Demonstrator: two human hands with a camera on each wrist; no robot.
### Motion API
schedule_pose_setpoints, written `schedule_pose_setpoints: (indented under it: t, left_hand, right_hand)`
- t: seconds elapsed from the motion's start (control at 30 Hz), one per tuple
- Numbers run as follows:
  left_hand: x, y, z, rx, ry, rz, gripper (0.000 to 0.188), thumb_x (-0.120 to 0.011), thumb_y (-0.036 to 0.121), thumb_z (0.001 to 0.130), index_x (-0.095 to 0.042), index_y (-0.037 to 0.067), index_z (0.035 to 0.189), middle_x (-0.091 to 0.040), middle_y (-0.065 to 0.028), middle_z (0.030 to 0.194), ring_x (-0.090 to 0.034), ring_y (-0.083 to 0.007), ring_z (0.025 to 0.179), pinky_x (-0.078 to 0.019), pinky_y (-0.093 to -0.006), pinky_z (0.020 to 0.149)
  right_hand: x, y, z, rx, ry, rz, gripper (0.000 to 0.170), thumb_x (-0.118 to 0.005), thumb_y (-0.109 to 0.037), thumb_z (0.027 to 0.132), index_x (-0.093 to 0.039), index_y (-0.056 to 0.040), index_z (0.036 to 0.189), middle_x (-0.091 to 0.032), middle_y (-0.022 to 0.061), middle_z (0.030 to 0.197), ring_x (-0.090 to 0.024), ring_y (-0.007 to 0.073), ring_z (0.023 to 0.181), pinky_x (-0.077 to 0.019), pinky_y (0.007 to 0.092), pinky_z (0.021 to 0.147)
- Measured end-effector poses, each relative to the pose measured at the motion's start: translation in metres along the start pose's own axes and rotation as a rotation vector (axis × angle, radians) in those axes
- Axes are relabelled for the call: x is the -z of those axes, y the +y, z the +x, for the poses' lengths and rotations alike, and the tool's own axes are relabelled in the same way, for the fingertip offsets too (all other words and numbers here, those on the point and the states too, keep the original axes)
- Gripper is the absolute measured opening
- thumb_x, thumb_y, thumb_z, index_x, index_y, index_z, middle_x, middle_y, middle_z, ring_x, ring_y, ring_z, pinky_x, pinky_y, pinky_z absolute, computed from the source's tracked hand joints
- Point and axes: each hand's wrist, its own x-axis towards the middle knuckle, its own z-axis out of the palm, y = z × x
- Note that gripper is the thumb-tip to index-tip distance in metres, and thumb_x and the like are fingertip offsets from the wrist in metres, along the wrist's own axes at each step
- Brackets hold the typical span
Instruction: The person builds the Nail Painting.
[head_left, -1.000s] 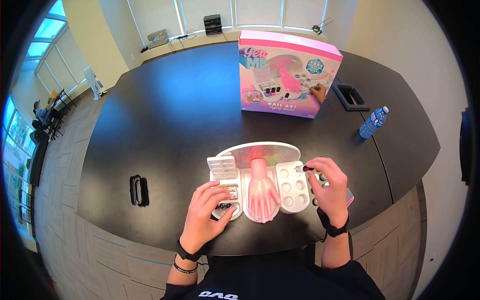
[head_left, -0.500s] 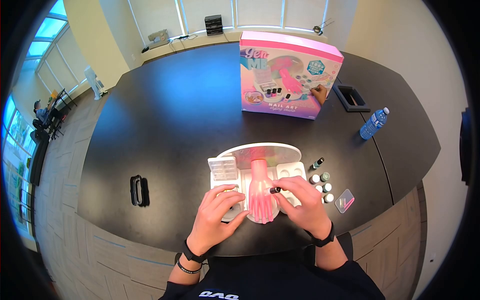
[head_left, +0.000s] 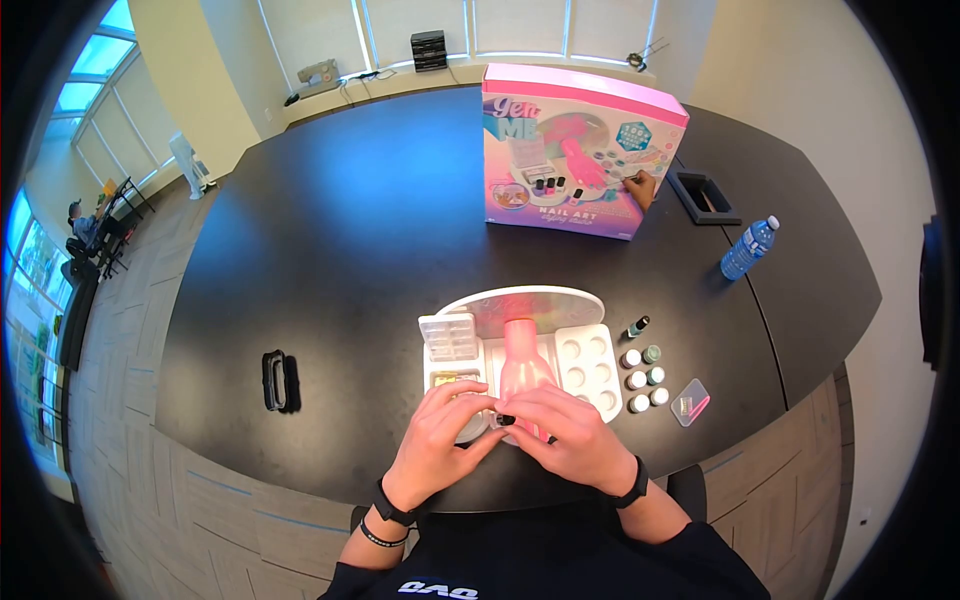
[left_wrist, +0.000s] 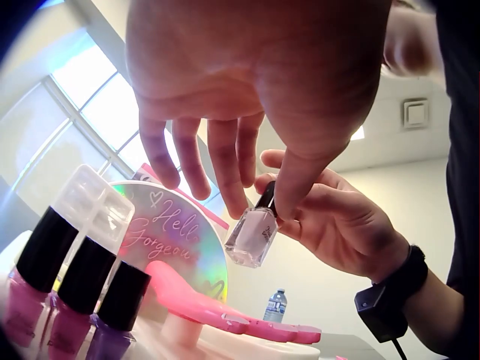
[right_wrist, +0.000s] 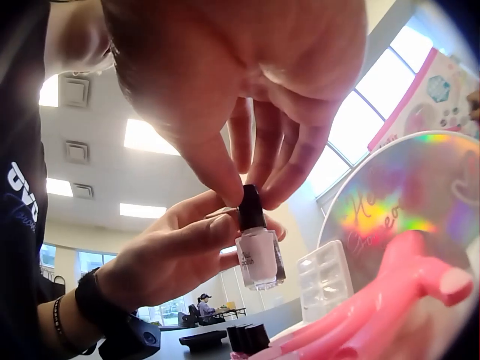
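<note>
My right hand (head_left: 568, 437) pinches the black cap (right_wrist: 252, 208) of a small clear bottle of pale pink nail polish (right_wrist: 259, 256). From the other side, my left hand (head_left: 430, 437) has its thumb and index finger at the sides of the same bottle, just below the cap. The bottle hangs upright over the nail station, close to the pink model hand (head_left: 521, 372), whose fingers my right hand partly hides in the head view. Several black-capped polishes stand at the station's left, among them a purple one (left_wrist: 112, 337).
The station has a white palette (head_left: 590, 365) with round wells, a clear lidded case (head_left: 450, 337) and a shiny backboard (left_wrist: 180, 232). Several small jars (head_left: 637, 380), a dark-capped bottle (head_left: 637, 327) and a clear card (head_left: 690, 403) lie rightward. Behind are a box (head_left: 580, 150) and water bottle (head_left: 750, 248).
My right hand has brought the nail polish bottle from above the right palette leftward across the model hand. My left hand has shifted slightly right, and both hands now meet at the bottle.
</note>
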Motion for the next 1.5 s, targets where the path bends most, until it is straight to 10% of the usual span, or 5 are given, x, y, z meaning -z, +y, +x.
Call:
schedule_pose_setpoints:
  t: [0.6,1.03,1.5]
  left_hand:
    - [0.024,-0.008,-0.013,0.030,-0.072,0.067,0.036,-0.090,0.003,0.079,-0.078,0.006,0.113,-0.078,-0.0101,0.116,-0.071,-0.0316,0.116,-0.0552,-0.0438,0.102]
    - [0.039,-0.022,-0.027,0.094,-0.149,0.146,0.029,-0.091,0.005,0.078,-0.076,0.007,0.102,-0.078,-0.0040,0.105,-0.069,-0.0314,0.124,-0.0528,-0.0452,0.106]
    - [0.036,-0.027,-0.032,0.116,-0.130,0.206,0.029,-0.092,0.005,0.075,-0.077,0.008,0.099,-0.071,-0.0050,0.112,-0.063,-0.0356,0.129,-0.0537,-0.0490,0.107]
  right_hand:
    - [0.016,0.003,-0.004,-0.041,-0.058,-0.081,0.029,-0.083,-0.007,0.092,-0.078,-0.0043,0.121,-0.078,0.0090,0.117,-0.075,0.0290,0.101,-0.0613,0.0409,0.088]
    - [0.095,0.030,-0.004,-0.205,0.237,-0.446,0.023,-0.084,-0.002,0.086,-0.079,-0.0021,0.108,-0.079,0.0136,0.109,-0.073,0.0345,0.100,-0.0587,0.0424,0.088]
    - [0.122,0.109,-0.036,-0.487,0.155,-0.629,0.039,-0.083,-0.008,0.087,-0.076,-0.0051,0.125,-0.071,0.0125,0.136,-0.063,0.0366,0.123,-0.0537,0.0457,0.105]
